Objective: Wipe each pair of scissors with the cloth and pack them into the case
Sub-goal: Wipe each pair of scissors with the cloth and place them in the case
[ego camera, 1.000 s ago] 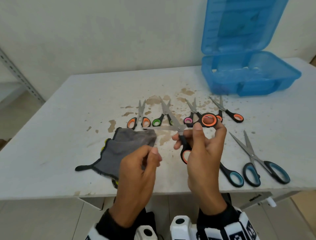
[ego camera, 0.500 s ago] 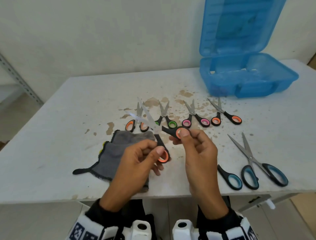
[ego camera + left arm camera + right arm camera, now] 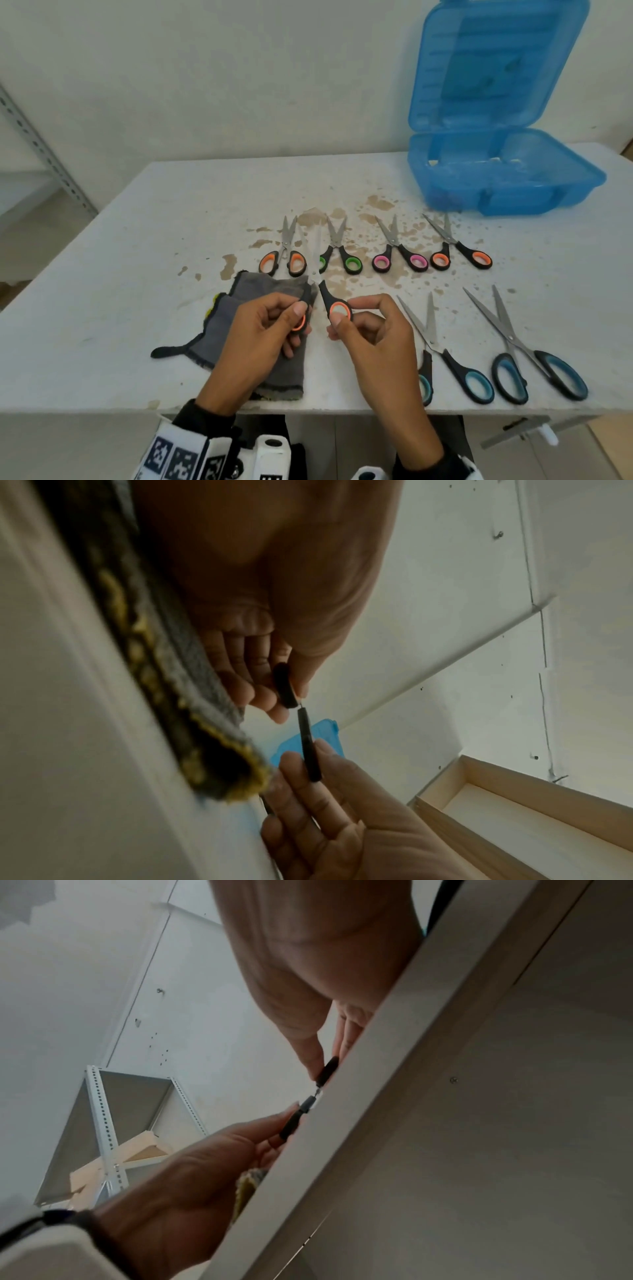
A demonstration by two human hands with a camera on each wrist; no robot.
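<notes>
Both hands hold one pair of orange-handled scissors (image 3: 325,298) above the table's front edge, blades pointing away from me. My left hand (image 3: 274,322) pinches the left handle loop. The right handle loop is pinched by my right hand (image 3: 356,318). The wrist views show the black handles (image 3: 310,750) (image 3: 291,1123) edge-on between the fingertips. A grey cloth (image 3: 253,294) lies flat on the table under my left hand. The open blue case (image 3: 500,171) stands at the back right, lid upright.
Small scissors lie in a row mid-table: orange (image 3: 282,260), green (image 3: 342,257), pink (image 3: 400,257) and orange (image 3: 459,253). Two larger blue-handled pairs (image 3: 445,359) (image 3: 527,359) lie front right. The white table (image 3: 137,257) has brown stains. A metal shelf (image 3: 106,1123) stands left.
The held scissors have swung from lying sideways to pointing away from me. My left hand has left the cloth and taken the left handle loop. The cloth now lies on the table.
</notes>
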